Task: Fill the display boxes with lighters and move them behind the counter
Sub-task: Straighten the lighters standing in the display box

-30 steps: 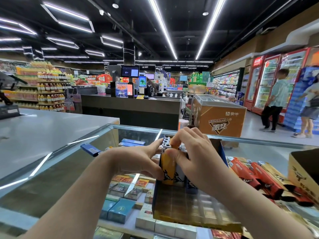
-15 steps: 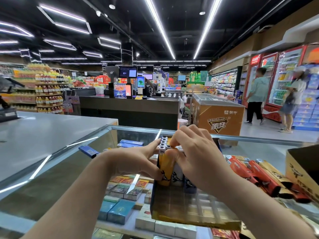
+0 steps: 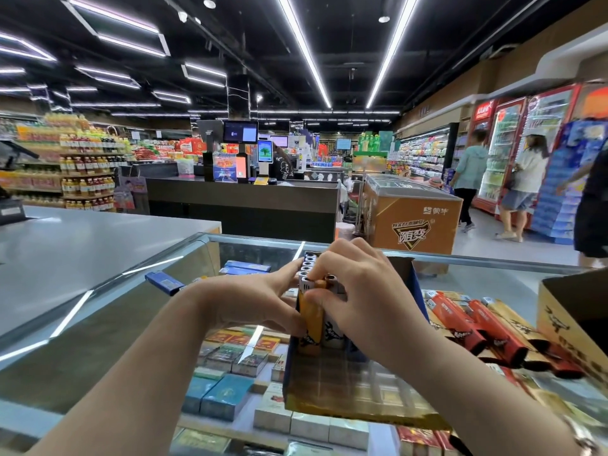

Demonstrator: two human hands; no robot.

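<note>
Supermarket aisles, drink fridges at the right of the frame and a dark checkout desk (image 3: 243,205) at centre were seen beyond the glass counter (image 3: 98,320), on which the display box (image 3: 355,386) stood at lower centre with loose red lighters (image 3: 473,320) lying to its right. An upright row of lighters (image 3: 314,311) at the box's far end was gripped between the left hand (image 3: 260,304) and right hand (image 3: 358,297), both curled on it. If that squeeze were eased unevenly, the row could probably topple into the box's unfilled near part.

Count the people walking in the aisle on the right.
3. One in a teal top by the red coolers, one in a white top and shorts beside them, one in dark clothes cut off at the right edge. Others may be hidden.
</note>
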